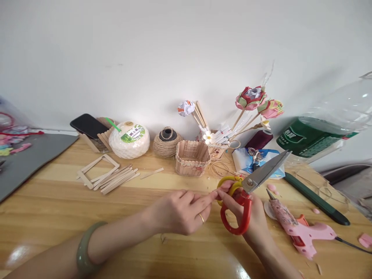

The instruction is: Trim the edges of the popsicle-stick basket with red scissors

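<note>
Scissors [252, 182] with one red and one yellow handle loop hang in my right hand [254, 217], blades pointing up and right, away from me. My left hand [184, 212] is closed in a pinch, its fingertips meeting those of my right hand. Whatever lies between the fingertips is too small or hidden to make out. Just beyond the hands stands a small box of wooden craft sticks [190, 167]. To the right of my right hand a pink glue gun [312, 232] lies on the wooden table [122, 248].
Loose craft sticks [120, 179] and a stick frame [87, 167] lie left. Along the wall stand a white coconut [116, 144], a twine ball [162, 146], paper flowers [250, 98] and a large plastic bottle [310, 135]. A dark green tool [316, 199] lies behind the glue gun.
</note>
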`<state>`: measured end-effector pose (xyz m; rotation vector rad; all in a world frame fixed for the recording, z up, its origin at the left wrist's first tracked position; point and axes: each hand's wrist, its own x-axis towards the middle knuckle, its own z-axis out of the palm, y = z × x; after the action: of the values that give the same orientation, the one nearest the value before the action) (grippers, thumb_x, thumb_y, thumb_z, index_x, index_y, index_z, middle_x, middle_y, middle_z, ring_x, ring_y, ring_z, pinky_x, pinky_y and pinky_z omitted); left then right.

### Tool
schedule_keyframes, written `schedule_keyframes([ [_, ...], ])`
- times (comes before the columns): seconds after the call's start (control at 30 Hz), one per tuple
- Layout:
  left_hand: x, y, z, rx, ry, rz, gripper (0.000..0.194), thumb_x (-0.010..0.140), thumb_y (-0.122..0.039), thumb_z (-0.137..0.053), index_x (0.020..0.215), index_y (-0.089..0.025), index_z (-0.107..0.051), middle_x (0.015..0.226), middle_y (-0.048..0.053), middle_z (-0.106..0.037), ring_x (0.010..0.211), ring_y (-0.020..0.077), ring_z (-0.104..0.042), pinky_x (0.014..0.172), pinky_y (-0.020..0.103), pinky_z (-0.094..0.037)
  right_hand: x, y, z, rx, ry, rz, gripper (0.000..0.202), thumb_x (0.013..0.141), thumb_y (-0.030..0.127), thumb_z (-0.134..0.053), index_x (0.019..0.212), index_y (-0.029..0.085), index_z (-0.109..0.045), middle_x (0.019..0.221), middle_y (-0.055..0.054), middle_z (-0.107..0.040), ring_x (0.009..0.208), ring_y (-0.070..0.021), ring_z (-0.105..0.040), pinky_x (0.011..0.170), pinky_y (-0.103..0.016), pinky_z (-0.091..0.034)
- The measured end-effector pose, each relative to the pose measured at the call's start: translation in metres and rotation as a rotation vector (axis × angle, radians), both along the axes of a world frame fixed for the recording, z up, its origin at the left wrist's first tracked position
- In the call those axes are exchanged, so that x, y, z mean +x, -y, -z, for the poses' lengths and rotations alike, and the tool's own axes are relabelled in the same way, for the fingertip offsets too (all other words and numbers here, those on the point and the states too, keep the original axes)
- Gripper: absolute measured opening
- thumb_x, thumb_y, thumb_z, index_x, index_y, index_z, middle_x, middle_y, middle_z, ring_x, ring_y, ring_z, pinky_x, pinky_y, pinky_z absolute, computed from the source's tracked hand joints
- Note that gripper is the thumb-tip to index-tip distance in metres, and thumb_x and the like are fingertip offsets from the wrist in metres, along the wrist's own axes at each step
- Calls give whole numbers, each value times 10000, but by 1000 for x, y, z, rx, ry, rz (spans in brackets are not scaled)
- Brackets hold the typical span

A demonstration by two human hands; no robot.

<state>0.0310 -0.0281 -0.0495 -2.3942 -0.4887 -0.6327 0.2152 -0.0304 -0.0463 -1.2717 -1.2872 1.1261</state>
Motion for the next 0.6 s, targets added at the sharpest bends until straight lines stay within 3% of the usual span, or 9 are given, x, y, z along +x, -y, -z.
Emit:
schedule_keyframes([
  [0.23, -1, -2, -5, -14, -59, -15, 192, 826, -131, -466, 877, -157, -649, 1198, 56, -606, 549, 91, -549, 428, 210, -433, 0, 0, 3, 38, -13, 18, 216, 656, 321, -704, 735, 188, -553, 653, 12, -557, 622, -156, -567, 551, -240, -463],
  [0.6, -5, -2, -3, 22, -105, -36, 228, 831, -133, -476, 992, -148, -637, 1259, 73, -551, 572, 93, -555, 436, 213, -440, -1, 1, -2, 70, 65, 9, 187, 705, 336, -654, 718, 172, -565, 656, -9, -570, 627, -162, -558, 568, -259, -472],
])
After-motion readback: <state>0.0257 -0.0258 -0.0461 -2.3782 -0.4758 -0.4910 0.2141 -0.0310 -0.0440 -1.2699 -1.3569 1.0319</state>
